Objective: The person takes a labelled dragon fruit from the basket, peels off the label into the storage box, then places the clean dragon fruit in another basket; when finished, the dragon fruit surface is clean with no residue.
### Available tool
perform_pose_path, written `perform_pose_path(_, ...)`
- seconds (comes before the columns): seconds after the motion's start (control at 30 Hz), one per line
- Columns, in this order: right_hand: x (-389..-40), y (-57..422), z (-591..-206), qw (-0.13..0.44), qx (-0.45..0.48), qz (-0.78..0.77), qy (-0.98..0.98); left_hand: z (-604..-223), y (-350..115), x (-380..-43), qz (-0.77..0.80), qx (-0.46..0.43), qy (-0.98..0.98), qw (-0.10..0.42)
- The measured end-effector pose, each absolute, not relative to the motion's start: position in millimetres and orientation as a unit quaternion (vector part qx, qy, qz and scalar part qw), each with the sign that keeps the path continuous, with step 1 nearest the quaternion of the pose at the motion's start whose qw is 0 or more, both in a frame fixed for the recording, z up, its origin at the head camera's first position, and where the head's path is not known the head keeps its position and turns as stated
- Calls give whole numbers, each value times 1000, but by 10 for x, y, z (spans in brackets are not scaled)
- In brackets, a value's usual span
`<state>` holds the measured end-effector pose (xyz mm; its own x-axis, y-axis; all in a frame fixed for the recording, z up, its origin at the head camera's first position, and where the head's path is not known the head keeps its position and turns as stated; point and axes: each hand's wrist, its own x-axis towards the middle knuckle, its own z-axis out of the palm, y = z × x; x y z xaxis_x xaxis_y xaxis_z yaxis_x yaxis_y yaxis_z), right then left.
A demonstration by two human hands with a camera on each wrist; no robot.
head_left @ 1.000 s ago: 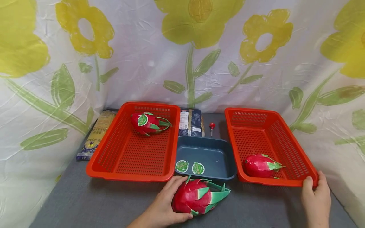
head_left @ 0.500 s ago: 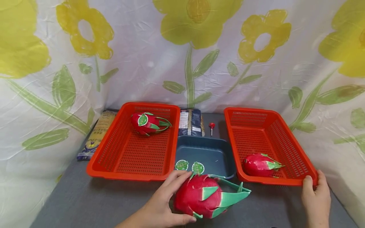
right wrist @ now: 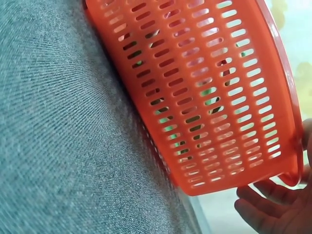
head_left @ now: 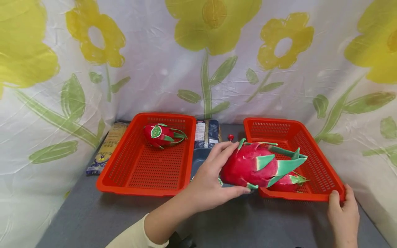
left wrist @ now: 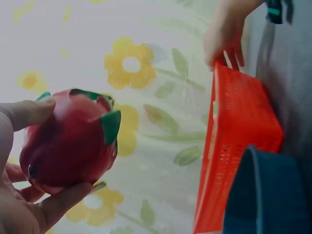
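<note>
My left hand (head_left: 211,186) holds a large red dragon fruit (head_left: 251,165) with green scales, thumb on one side and fingers on the other. It hangs in the air over the left front part of the right red basket (head_left: 316,198), partly hiding a second dragon fruit (head_left: 282,185) inside. At that basket's front right corner, my right hand (head_left: 344,213) grips the rim; the right wrist view shows the fingers (right wrist: 263,202) at the corner. Another dragon fruit (head_left: 165,137), bearing a green round sticker, lies in the left red basket (head_left: 136,190).
Between the baskets sits a blue tray (head_left: 198,156), mostly hidden by my left arm and the held fruit. Behind it are a dark packet (head_left: 207,132) and a red lollipop (head_left: 231,137). A yellow packet (head_left: 108,146) lies left of the left basket. A flowered cloth (head_left: 155,69) hangs behind.
My left hand has lifted the dragon fruit from the grey surface in front of the blue tray and carried it up and right to the right basket. My right hand stays at the rim.
</note>
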<state>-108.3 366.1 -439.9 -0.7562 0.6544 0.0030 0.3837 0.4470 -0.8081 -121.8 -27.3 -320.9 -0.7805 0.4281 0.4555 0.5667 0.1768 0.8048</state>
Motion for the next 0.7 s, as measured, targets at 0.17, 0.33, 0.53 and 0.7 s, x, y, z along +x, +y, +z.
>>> perform_pose_path(0.17, -1060, 3685, -4429, 176, -301, 419, -838, -3123, 96, -1480, -519, -338, -778, 105)
perform_pose_path(0.33, -1085, 3685, -4445, 193, -290, 419, -838, -3107, 457, -1817, -494, -320, -804, 86)
perform_pose_path(0.53, -1059, 3684, -4459, 201, -287, 421, -837, -3273, 914, -2280, -410, -292, -863, 46)
perform_pose_path(0.7, -1055, 3680, -4474, 198, -289, 429, -832, -3453, 1210, -2542, -330, -272, -904, 5)
